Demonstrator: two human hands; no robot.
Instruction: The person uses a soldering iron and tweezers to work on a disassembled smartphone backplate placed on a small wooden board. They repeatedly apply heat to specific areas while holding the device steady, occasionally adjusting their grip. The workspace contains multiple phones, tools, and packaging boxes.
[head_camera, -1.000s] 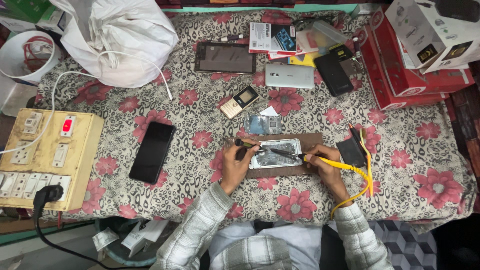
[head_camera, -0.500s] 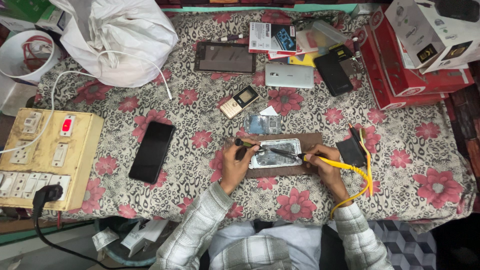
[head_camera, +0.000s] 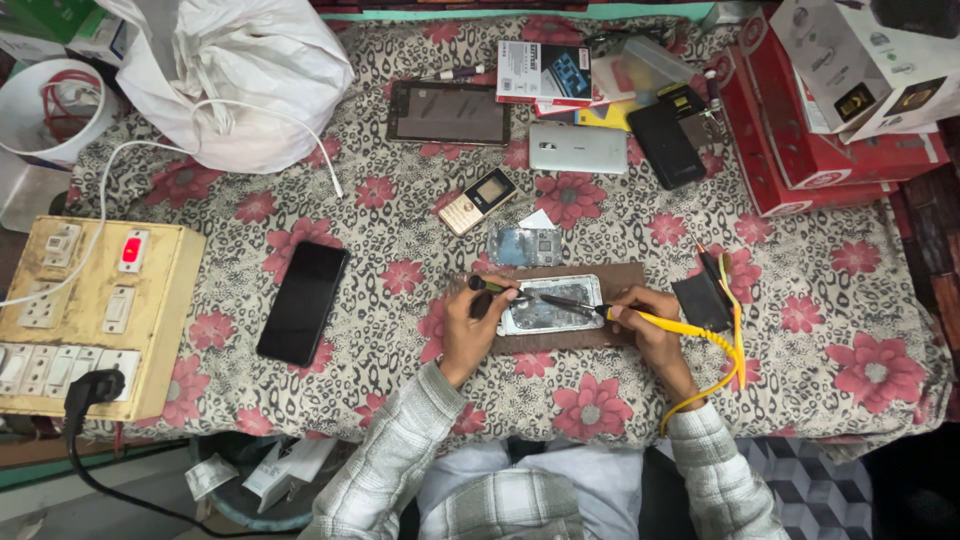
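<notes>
**Phone shell open between both hands**

Detail inside the opened phone (head_camera: 548, 305) is too small for me to read. It lies on a brown mat (head_camera: 560, 338), between my hands. My left hand (head_camera: 470, 325) pinches what looks like a dark-tipped tool (head_camera: 487, 284) at its near edge. My right hand (head_camera: 645, 325) grips a yellow-handled iron (head_camera: 640, 318). Red boxes (head_camera: 800, 150) stack beyond my right hand.
</notes>
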